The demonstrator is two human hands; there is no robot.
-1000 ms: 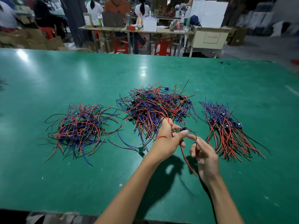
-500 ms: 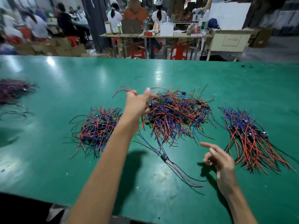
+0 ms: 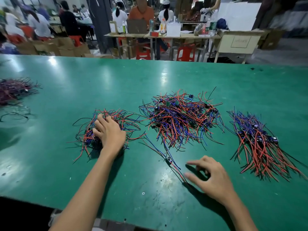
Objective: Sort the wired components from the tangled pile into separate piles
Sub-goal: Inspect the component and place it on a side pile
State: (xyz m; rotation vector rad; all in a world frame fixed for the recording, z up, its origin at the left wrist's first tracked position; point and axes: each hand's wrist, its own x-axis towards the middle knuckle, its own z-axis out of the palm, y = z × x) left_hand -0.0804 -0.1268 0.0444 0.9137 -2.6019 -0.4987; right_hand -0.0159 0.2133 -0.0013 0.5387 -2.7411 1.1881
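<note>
A tangled pile [image 3: 181, 117] of red, blue and black wired components lies mid-table. A looser pile [image 3: 130, 120] lies to its left, and my left hand [image 3: 109, 133] rests palm down on it, fingers spread. A combed pile [image 3: 260, 144] with wires fanning toward me lies at the right. One loose wired component [image 3: 168, 160] stretches from the middle pile toward my right hand [image 3: 211, 177], whose thumb and fingers hover apart over its near wire ends.
The green table [image 3: 83, 90] runs wide, with its near edge at the bottom. Another dark wire pile [image 3: 13, 90] sits at the far left. Beyond the far edge are people seated at tables, red stools and cardboard boxes.
My left hand carried a component from the middle pile leftward and came down on the left pile. My right hand let go, then lowered toward the loose component's wires.
</note>
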